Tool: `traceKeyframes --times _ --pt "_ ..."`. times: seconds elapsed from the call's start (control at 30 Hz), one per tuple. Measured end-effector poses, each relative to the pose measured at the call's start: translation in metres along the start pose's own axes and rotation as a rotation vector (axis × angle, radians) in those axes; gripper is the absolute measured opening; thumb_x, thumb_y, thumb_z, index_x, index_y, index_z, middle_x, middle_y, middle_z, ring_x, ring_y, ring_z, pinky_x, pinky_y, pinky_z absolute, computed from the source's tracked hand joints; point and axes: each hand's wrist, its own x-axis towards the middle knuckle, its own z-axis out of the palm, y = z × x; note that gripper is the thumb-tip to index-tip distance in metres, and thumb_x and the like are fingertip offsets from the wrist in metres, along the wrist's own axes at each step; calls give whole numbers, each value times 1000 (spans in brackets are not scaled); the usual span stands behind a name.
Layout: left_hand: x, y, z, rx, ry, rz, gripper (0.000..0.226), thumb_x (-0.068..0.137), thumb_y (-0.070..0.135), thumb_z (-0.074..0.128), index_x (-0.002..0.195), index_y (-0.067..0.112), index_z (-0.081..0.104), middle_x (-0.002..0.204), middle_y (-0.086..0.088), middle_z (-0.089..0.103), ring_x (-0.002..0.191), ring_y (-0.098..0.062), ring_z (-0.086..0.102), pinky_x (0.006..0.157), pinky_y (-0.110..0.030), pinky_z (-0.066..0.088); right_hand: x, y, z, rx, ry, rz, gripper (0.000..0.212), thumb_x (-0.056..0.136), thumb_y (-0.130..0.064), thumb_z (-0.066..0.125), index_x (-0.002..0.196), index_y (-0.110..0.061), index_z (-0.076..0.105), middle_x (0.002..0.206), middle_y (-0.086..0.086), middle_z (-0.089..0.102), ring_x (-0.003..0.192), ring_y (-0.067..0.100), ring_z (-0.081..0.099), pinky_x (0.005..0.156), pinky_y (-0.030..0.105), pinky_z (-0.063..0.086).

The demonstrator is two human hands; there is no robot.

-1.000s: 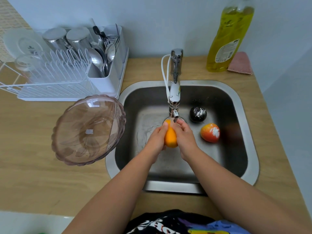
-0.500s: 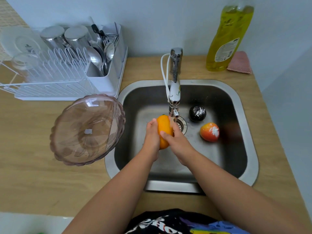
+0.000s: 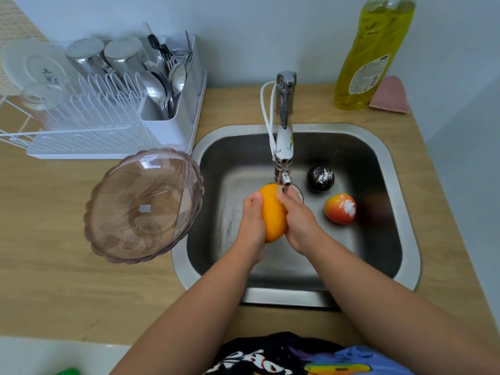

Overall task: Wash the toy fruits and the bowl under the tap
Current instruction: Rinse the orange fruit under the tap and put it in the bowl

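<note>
An orange toy fruit (image 3: pixel 273 212) is clasped between my left hand (image 3: pixel 251 220) and my right hand (image 3: pixel 299 220) just under the tap spout (image 3: pixel 283 169), over the steel sink (image 3: pixel 389 163). On the sink floor to the right lie a dark round toy fruit (image 3: pixel 320 179) and a red-orange toy fruit (image 3: pixel 340 208), both smeared with white. A clear pinkish scalloped bowl (image 3: pixel 143 205) stands on the wooden counter left of the sink, its rim overhanging the sink edge.
A white dish rack (image 3: pixel 89 123) with steel cups, spoons and a plate stands at the back left. A yellow dish soap bottle (image 3: pixel 370 52) and a pink sponge (image 3: pixel 391 95) stand at the back right. A wall runs along the right side.
Both hands have turned the orange toy fruit between them, shifting it slightly left and back under the spout. The other fruits and the bowl have not moved.
</note>
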Motion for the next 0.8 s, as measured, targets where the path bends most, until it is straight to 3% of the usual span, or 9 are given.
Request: traceKeyframes --times 0.1,0.17,0.23,0.3,0.4,0.47,0.57,0.7,0.8 --pt "12 4 1 -245 98 -146 39 103 55 37 130 28 48 127 -15 60 113 -34 64 98 -53 53 -13 8 1 -96 -164 -50 59 99 -13 49 149 -37 29 146 -8 39 132 15 42 114 36 32" --pt "17 3 2 -298 138 -200 50 100 60 39 135 24 48 127 -17 61 111 -33 65 98 -54 53 -16 11 2 -149 -177 -84 64 99 -12 48 151 -38 22 143 -12 36 131 11 40 108 27 32" --pt "17 2 3 -294 133 -199 59 96 67 42 134 23 49 126 -15 63 111 -32 66 98 -54 54 -15 9 5 -186 -108 -108 57 99 -17 50 149 -35 29 139 -12 42 127 10 44 106 28 36" --pt "16 0 3 -203 78 -146 65 91 71 47 135 24 48 128 -12 64 111 -30 68 95 -55 55 -8 5 8 -201 42 -128 38 97 -28 53 134 -32 48 133 -6 53 118 13 54 102 34 45" --pt "10 0 3 -90 -11 -81 52 96 54 56 132 18 45 125 -13 62 113 -34 67 88 -53 59 4 -8 9 -124 267 -68 2 96 -30 55 95 -29 54 111 4 62 90 13 60 75 31 51" --pt "11 1 -2 -91 -60 -100 50 95 46 61 133 18 44 126 -14 60 113 -37 65 80 -48 61 11 -11 6 -49 297 -21 9 95 -27 58 86 -24 56 96 6 64 79 16 58 66 29 49" --pt "16 5 -9 -99 -110 -114 57 91 47 66 138 21 47 132 -17 60 116 -38 64 85 -46 58 11 -11 2 39 359 -45 15 94 -26 61 79 -20 63 80 3 64 69 14 55 53 25 43" --pt "15 14 -2 -131 -97 -111 48 97 46 55 137 20 52 130 -16 64 104 -27 65 79 -36 54 0 -7 -1 55 422 -44 17 88 -31 69 80 -16 68 84 5 70 72 16 63 59 27 48" --pt "19 6 1 -111 -52 -83 43 101 47 47 139 28 48 135 -15 58 113 -30 61 89 -43 53 -2 -6 -4 39 396 -18 24 84 -38 72 81 -15 65 89 7 70 83 21 65 73 36 56"
